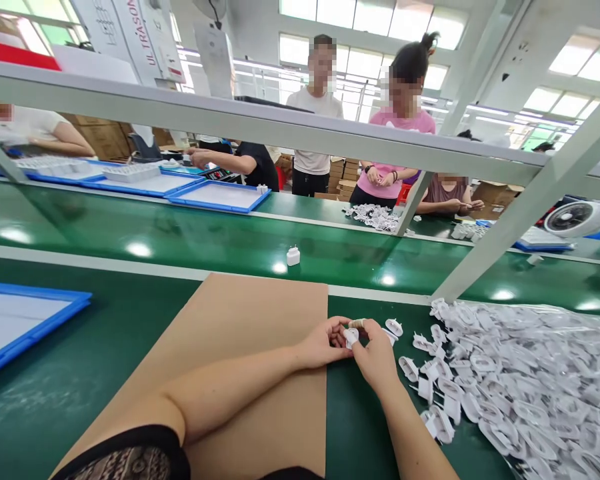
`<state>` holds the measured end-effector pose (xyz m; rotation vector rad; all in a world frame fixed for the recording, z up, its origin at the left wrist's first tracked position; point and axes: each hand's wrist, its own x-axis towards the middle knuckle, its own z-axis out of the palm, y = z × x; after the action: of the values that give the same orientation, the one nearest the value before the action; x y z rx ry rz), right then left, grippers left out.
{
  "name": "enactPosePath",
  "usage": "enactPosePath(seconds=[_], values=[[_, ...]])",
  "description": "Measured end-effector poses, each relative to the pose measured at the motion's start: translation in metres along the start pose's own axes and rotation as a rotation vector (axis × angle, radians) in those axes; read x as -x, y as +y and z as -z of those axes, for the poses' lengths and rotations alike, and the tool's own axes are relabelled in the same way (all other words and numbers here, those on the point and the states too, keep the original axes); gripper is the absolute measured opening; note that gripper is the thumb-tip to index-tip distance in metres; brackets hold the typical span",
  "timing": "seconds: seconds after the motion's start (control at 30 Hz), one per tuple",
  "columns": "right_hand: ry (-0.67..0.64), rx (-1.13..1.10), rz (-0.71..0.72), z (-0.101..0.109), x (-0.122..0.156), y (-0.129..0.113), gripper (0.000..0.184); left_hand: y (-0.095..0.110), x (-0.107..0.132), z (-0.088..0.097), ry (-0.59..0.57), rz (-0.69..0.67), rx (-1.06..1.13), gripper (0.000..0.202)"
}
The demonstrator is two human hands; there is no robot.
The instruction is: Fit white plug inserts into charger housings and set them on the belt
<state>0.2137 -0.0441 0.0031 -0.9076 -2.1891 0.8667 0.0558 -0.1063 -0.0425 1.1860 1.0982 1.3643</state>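
My left hand and my right hand meet over the right edge of the brown cardboard sheet. Between their fingertips is a small white plastic plug piece, partly covered by the fingers. Both hands are closed around it. A pale band wraps my right index finger. Just beyond the right hand lies a loose white plug piece with pins. To the right, a large heap of similar white plug pieces spreads over the green table, partly under clear plastic.
Beneath my left forearm lies the cardboard sheet. A blue-rimmed tray is at left. One white plug adapter stands on the green conveyor belt. A slanted metal post rises at right. Co-workers stand or sit across the line.
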Motion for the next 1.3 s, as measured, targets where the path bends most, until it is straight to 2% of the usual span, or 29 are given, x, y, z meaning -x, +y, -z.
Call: enactPosePath(seconds=[0.2, 0.37, 0.47, 0.5, 0.6, 0.67, 0.87, 0.97, 1.07, 1.13, 1.3], values=[[0.043, -0.299, -0.062, -0.007, -0.001, 0.005, 0.043, -0.004, 0.001, 0.001, 0.057, -0.090, 0.018, 0.072], [0.126, -0.432, -0.070, -0.009, -0.003, 0.003, 0.044, 0.001, 0.004, -0.003, 0.104, -0.174, -0.066, 0.056], [0.220, -0.493, -0.177, -0.007, -0.004, -0.001, 0.053, 0.007, 0.009, -0.004, 0.154, -0.208, -0.111, 0.054], [0.195, -0.541, -0.245, -0.006, -0.005, -0.002, 0.054, 0.009, 0.010, -0.003, 0.176, -0.218, -0.131, 0.056], [-0.014, -0.750, -0.415, -0.006, -0.009, -0.002, 0.050, 0.011, 0.011, 0.000, 0.174, -0.212, -0.139, 0.060], [-0.038, -0.820, -0.447, -0.006, -0.010, -0.002, 0.047, 0.011, 0.012, 0.001, 0.160, -0.202, -0.137, 0.061], [0.161, -0.761, -0.409, -0.004, -0.011, -0.005, 0.041, 0.014, 0.012, -0.001, 0.200, -0.199, -0.170, 0.065], [0.206, -0.730, -0.399, 0.000, -0.011, -0.007, 0.040, 0.017, 0.011, -0.001, 0.255, -0.239, -0.183, 0.055], [0.195, -0.741, -0.397, 0.003, -0.010, -0.008, 0.046, 0.018, 0.010, -0.001, 0.287, -0.178, -0.228, 0.029], [0.168, -0.757, -0.375, 0.002, -0.009, -0.007, 0.051, 0.016, 0.008, 0.000, 0.272, -0.125, -0.239, 0.031], [0.016, -0.759, -0.337, 0.000, -0.009, -0.004, 0.040, 0.008, 0.003, 0.003, 0.238, -0.102, -0.197, 0.043]])
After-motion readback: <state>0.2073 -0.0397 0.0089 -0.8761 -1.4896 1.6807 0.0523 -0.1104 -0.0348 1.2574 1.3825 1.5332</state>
